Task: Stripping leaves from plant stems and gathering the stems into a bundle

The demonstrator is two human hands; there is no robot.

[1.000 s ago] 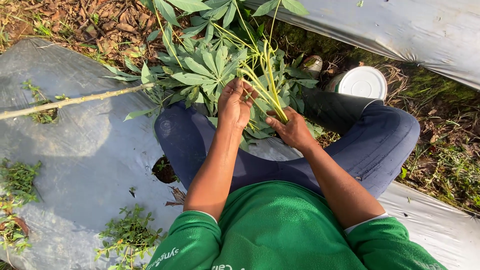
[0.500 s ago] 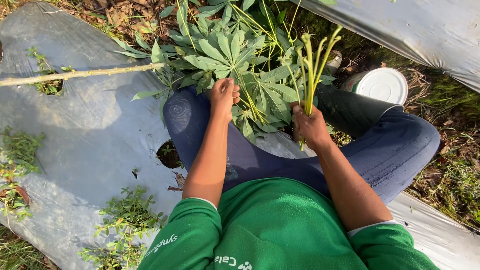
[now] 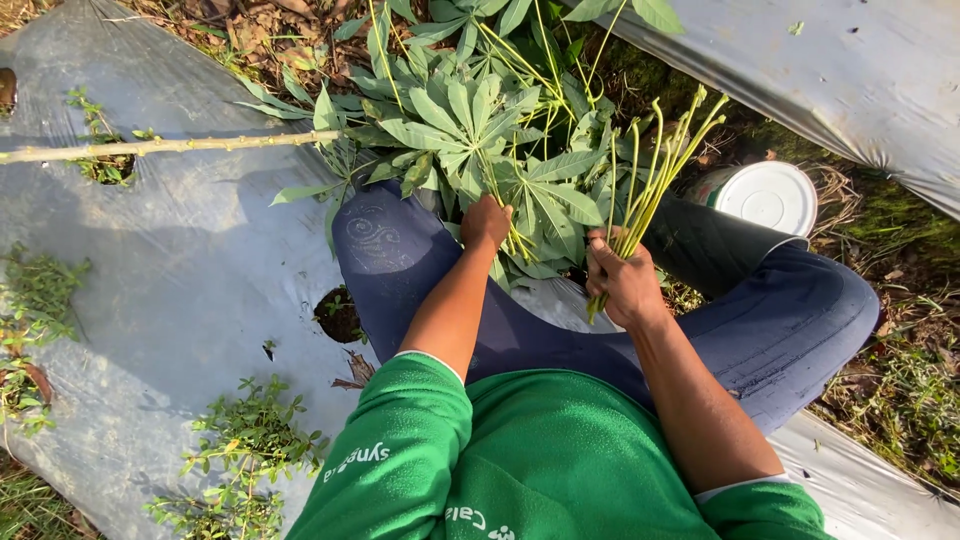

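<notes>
1. Since the frame half a second back, the right hand (image 3: 625, 283) has stayed closed on its bundle of bare yellow-green leaf stalks (image 3: 650, 180), now fanned a little wider at the tips, while the left hand (image 3: 486, 222) has reached deeper into the foliage.
2. The right hand's fingers are curled tight round the lower ends of the stalks, which stand upright and splay outward above the fist; gripping them low likely keeps the loose tops together.
3. The left hand's fingers are bunched on a stem of the leafy green branch with long finger-shaped leaves (image 3: 470, 120). Whether they pinch one stalk or several I cannot tell, as leaves cover the fingertips.
4. That branch lies across the lap, over dark blue trousers (image 3: 800, 320), its pale woody stem (image 3: 150, 148) running off to the left above the grey plastic ground sheet (image 3: 180, 280), so the leaves sit within easy reach of both hands.
5. A round white plastic tub with a white lid (image 3: 765, 195) stands beside the right knee; the lid is on, and its contents are hidden.
</notes>
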